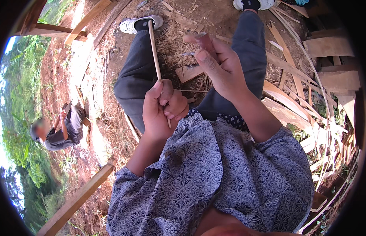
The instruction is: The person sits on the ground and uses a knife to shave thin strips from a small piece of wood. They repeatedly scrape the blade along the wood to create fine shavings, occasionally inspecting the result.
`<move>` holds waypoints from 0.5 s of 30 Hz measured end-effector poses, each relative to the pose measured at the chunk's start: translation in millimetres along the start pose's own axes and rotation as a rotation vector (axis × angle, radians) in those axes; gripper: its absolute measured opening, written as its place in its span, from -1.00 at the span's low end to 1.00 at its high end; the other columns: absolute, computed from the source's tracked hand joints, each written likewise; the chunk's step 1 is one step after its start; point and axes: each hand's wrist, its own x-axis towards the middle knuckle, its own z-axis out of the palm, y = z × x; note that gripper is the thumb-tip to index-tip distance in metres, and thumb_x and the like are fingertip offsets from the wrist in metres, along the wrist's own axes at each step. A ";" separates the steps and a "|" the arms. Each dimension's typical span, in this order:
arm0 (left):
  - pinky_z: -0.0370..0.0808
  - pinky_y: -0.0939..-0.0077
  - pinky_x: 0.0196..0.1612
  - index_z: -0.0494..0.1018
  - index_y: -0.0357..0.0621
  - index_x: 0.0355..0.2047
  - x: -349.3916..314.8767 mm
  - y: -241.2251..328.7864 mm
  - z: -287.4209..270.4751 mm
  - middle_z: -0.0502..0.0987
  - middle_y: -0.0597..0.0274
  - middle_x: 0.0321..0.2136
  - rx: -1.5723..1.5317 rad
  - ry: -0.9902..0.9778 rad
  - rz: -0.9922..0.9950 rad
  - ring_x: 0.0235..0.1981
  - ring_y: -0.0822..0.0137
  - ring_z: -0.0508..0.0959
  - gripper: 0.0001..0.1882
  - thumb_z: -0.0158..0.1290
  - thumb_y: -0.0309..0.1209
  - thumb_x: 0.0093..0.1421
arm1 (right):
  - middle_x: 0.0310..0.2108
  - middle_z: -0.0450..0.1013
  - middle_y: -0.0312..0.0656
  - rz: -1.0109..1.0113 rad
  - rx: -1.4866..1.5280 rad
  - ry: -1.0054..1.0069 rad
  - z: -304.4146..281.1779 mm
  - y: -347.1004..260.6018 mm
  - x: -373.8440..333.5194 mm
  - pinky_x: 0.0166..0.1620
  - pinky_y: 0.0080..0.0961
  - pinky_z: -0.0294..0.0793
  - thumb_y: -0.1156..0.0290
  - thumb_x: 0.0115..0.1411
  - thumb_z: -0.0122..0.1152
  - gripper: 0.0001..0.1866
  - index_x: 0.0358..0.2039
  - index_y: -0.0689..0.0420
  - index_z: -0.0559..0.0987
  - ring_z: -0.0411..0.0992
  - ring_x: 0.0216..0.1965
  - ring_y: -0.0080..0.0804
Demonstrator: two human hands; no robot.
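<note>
My left hand [159,108] is closed round a thin, pale wooden stick [154,53]. The stick's long end points away from me toward my left shoe, and its short end pokes out below my fist. Raised to the right, my right hand [224,72] grips a small reddish-brown roll [205,42] that looks like sandpaper. Thumb and fingers press the roll from both sides, while one finger reaches past it. The roll and the stick are apart. Part of the roll is hidden inside my grip.
Wood shavings and scraps cover the dirt between my legs, with a small wood block [189,73] among them. Long strips and boards [289,104] pile up at the right. A wooden beam [79,200] crosses the lower left. Another person [63,128] sits farther off left.
</note>
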 end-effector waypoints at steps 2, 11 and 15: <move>0.07 0.63 -0.68 0.12 0.09 -0.60 -3.2 -2.3 2.1 0.06 0.49 -0.83 0.104 0.012 -0.050 -0.79 0.57 0.04 -0.58 -0.34 -0.11 0.44 | -0.53 0.27 -0.46 -0.107 0.079 -0.034 -9.4 -9.5 10.4 -0.39 -0.73 0.22 0.26 0.37 0.11 -0.63 0.12 0.13 0.45 0.17 -0.49 -0.78; -0.02 0.61 -0.78 0.10 0.09 -0.61 -12.6 -4.6 16.4 0.05 0.48 -0.87 0.183 -0.008 -0.157 -0.86 0.57 -0.01 -0.54 -0.32 -0.04 0.43 | -0.22 0.58 -0.30 -0.430 -0.677 -0.211 -21.9 -22.6 42.4 -0.10 -0.58 0.47 0.38 0.37 0.06 -0.81 -0.10 0.16 0.55 0.54 -0.14 -0.54; -0.04 0.58 -0.77 0.09 0.08 -0.61 -14.6 -6.1 15.7 0.05 0.46 -0.86 0.246 -0.004 -0.177 -0.85 0.56 -0.01 -0.54 -0.32 -0.04 0.43 | -0.23 0.59 -0.23 -0.346 -0.599 -0.303 -23.5 -19.6 30.2 -0.12 -0.60 0.47 0.42 0.34 0.09 -0.82 -0.11 0.15 0.58 0.56 -0.17 -0.53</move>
